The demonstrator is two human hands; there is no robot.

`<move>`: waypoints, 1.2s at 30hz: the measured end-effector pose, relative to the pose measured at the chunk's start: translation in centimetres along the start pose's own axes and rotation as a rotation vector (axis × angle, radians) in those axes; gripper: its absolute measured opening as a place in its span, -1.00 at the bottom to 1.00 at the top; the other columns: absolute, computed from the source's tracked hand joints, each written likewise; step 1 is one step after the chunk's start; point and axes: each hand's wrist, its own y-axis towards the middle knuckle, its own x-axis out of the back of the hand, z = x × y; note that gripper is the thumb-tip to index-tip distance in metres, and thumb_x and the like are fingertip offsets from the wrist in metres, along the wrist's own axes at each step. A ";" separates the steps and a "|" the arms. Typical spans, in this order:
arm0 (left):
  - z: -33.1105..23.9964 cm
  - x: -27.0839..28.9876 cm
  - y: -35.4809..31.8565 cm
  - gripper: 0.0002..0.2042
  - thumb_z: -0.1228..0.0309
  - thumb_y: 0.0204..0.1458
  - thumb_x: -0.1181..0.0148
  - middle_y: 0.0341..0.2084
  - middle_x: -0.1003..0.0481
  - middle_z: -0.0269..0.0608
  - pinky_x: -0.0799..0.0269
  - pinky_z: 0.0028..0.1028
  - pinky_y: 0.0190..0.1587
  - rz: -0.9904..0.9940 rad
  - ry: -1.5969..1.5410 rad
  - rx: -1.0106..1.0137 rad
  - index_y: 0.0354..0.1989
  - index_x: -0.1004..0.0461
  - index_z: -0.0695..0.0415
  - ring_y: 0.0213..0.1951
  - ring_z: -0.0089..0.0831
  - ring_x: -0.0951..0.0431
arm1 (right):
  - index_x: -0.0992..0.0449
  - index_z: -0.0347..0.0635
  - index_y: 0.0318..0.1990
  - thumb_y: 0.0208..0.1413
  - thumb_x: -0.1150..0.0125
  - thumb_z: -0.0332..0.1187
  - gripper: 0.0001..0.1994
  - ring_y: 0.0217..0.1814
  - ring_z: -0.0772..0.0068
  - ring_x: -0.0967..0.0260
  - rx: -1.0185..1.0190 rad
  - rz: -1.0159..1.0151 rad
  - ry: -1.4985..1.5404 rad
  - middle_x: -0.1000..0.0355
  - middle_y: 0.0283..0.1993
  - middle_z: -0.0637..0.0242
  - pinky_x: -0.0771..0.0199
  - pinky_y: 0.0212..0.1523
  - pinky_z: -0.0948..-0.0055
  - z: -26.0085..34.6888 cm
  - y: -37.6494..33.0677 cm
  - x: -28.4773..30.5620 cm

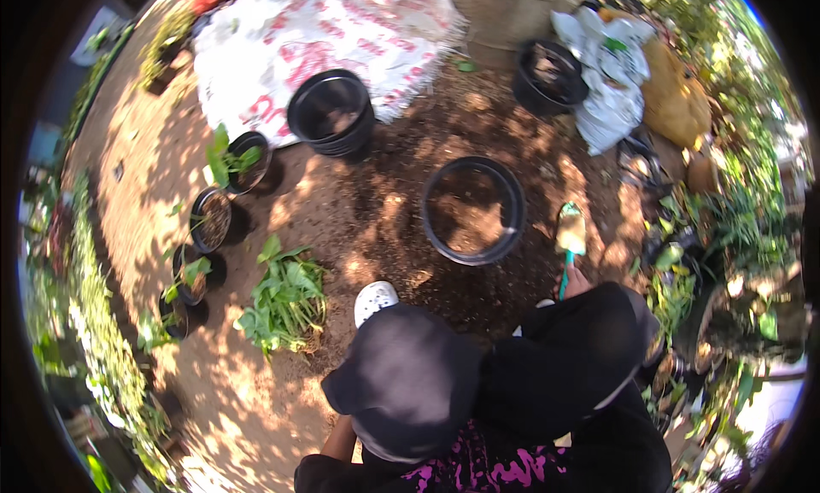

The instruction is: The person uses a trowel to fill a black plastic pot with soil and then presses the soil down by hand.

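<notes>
Brown dirt ground across most of the view, dappled with leaf shade. Upper left of centre, white sack with red print, spread out on it. Lower centre, bent knees in black cloth. Upper right, white plastic bag, crumpled, beside a black pot.

At the sack's lower edge, black pot stack. Ahead of the knees, open pot, also black, with soil visible inside; dark loose soil around it. Left of the knees, bundle of green plants lying on the dirt; farther left, row of small pots, some with leafy growth. Between bundle and loose soil, white clog.

Trowel right of the open pot, apart from it, just ahead of the right knee. Right hand closed around its handle. Left hand hidden; cannot tell whether loose or gripping, nor how near the right.

Step in hand, by judgement: trowel work with soil, probably scooping. Next move calls for a firm grip and a low blade angle.

Blade pointing away from the body, handle end toward the knees. Long axis nearly fore-and-aft, tip slightly rightward.
</notes>
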 end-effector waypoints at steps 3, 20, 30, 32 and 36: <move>0.1 -0.1 0.4 -0.35 0.30 0.30 -0.11 0.35 -0.29 0.08 -0.19 -0.27 0.39 -0.004 -0.010 0.042 0.51 -0.03 0.17 0.38 -0.18 -0.28 | -0.43 -0.23 0.21 0.45 0.01 0.05 -0.49 -0.46 0.48 -0.45 0.030 0.016 0.093 -0.47 -0.28 0.31 -0.46 -0.43 0.43 -2.7 1.6 3.1; 0.3 -1.0 -1.7 -0.34 0.29 0.30 -0.14 0.29 -0.33 0.09 -0.25 -0.23 0.33 -0.116 -0.058 0.114 0.50 -0.02 0.13 0.33 -0.17 -0.32 | -0.64 -0.20 -0.23 0.37 -0.16 -0.20 -0.73 -0.67 0.66 -0.15 0.208 -0.163 -0.069 -0.36 -0.60 0.49 -0.09 -0.61 0.46 -4.5 -2.8 -5.6; -0.8 -0.4 0.5 -0.34 0.29 0.29 -0.16 0.26 -0.36 0.09 -0.28 -0.21 0.30 -0.267 -0.203 0.097 0.50 -0.02 0.11 0.30 -0.17 -0.35 | -0.63 -0.26 -0.07 0.38 -0.13 -0.25 -0.74 -0.63 0.68 -0.21 -0.051 0.145 0.077 -0.37 -0.53 0.51 -0.19 -0.56 0.49 -5.0 -5.3 -8.0; -1.5 0.2 1.8 -0.34 0.29 0.29 -0.16 0.25 -0.36 0.09 -0.29 -0.21 0.29 -0.314 -0.255 0.075 0.50 -0.01 0.11 0.30 -0.17 -0.35 | -0.62 -0.26 -0.05 0.38 -0.13 -0.26 -0.74 -0.63 0.68 -0.20 -0.120 0.191 0.168 -0.37 -0.53 0.51 -0.18 -0.56 0.50 -5.2 -5.2 -6.8; -4.0 1.2 4.8 -0.33 0.29 0.29 -0.17 0.24 -0.37 0.09 -0.30 -0.20 0.27 -0.392 -0.325 0.012 0.50 -0.01 0.10 0.29 -0.17 -0.37 | -0.61 -0.26 -0.02 0.38 -0.13 -0.26 -0.74 -0.63 0.69 -0.19 -0.203 0.253 0.267 -0.37 -0.51 0.51 -0.17 -0.56 0.51 -2.1 -7.8 -5.3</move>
